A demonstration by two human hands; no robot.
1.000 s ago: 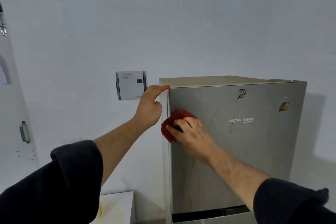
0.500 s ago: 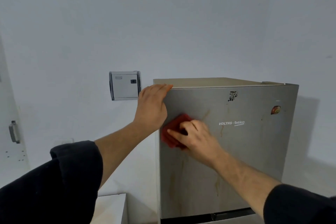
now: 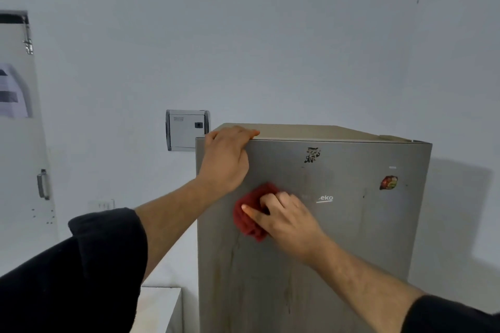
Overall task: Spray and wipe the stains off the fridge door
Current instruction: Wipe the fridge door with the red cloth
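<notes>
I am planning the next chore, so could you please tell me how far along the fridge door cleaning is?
Done: the fridge door around the logo looks mostly streak-free. In hand: the right hand presses the red cloth on the door's upper left, while the left hand grips its top corner. Left: brownish streaks below the cloth.

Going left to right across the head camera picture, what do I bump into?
A door handle → wall box → left hand gripping the fridge top → black sticker → red sticker. The cloth and right hand overlap these, so I skip them.
</notes>
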